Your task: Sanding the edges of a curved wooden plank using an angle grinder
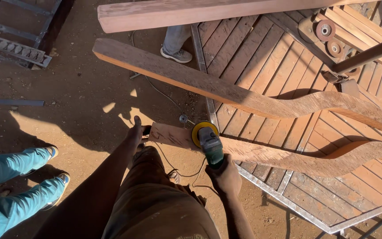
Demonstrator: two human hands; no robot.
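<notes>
Under right hand [225, 176], grinder [210, 144] handle hidden

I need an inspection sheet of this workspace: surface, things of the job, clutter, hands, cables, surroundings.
Surface: slatted wooden panel in a metal frame, standing over bare earth.
Job's things: green angle grinder with yellow disc, set against a curved wooden plank; a second curved plank behind it; a straight beam at top.
Clutter: two round wheels on a bracket; a small round part on the ground.
Hands: left hand on the plank's end; right hand has its grip on the grinder.
Cables: thin cord running over the earth.
Surroundings: another person's legs in teal trousers; a grey shoe; metal grating.
</notes>
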